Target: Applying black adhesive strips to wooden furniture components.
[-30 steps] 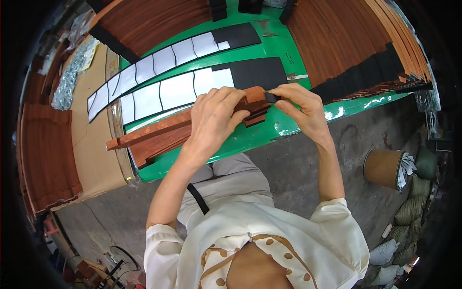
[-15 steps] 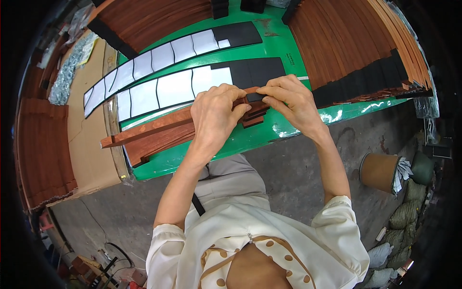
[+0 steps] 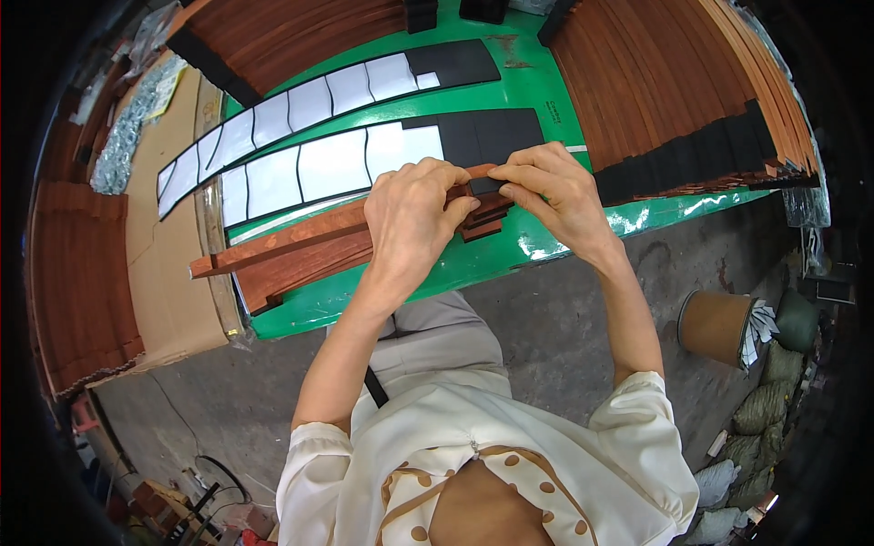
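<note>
A long reddish-brown wooden strip [image 3: 287,240] lies across the near side of the green table. My left hand [image 3: 410,207] is closed around it near its right end. At that end my right hand [image 3: 560,196] pinches a small black piece [image 3: 484,186], its thumb and fingertips pressed against the strip. Beneath, several more brown strips [image 3: 305,271] lie stacked, partly covered by my left hand and forearm. Just beyond my hands rests a black sheet [image 3: 492,134] cut into pieces, with white backing showing on its left part. A second such sheet [image 3: 464,64] lies behind it.
Tall rows of brown strips with black ends stand at the back left [image 3: 300,41] and at the right [image 3: 655,82]. Cardboard [image 3: 168,237] covers the table's left part, with more strips [image 3: 86,273] beyond. A brown bin [image 3: 715,326] holding white scraps stands on the floor.
Both hands stay at the strip's right end with almost no movement. The whole view has shifted very slightly.
</note>
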